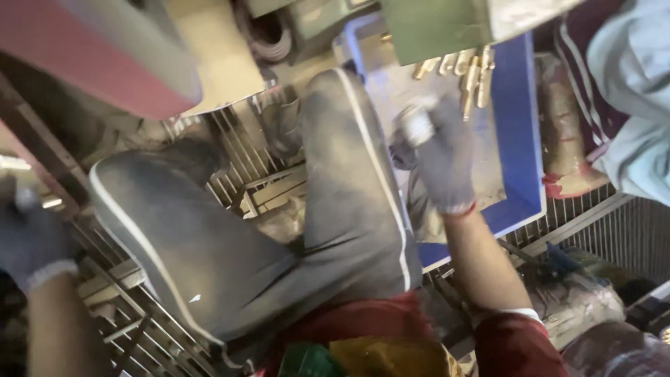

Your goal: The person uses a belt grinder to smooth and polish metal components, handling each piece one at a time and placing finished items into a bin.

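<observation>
1. A short, pale metal cylinder [417,126] sits in the right hand [447,164], whose gloved fingers [427,155] curl around its lower part; its blurred end sticks out above them
2. It looks stiff, solid and fairly heavy for its size, probably slick; a grip around the round body seems safest
3. Just beyond the fingers, a blue tray [520,139] holds a row of brass-coloured metal parts [460,70] at its far end
4. The left hand [31,237], gloved, is well apart at the frame edge; I cannot tell whether its fingers hold anything
5. Between the hands lie dark-trousered knees [279,230] over a metal grate floor [614,230]
</observation>
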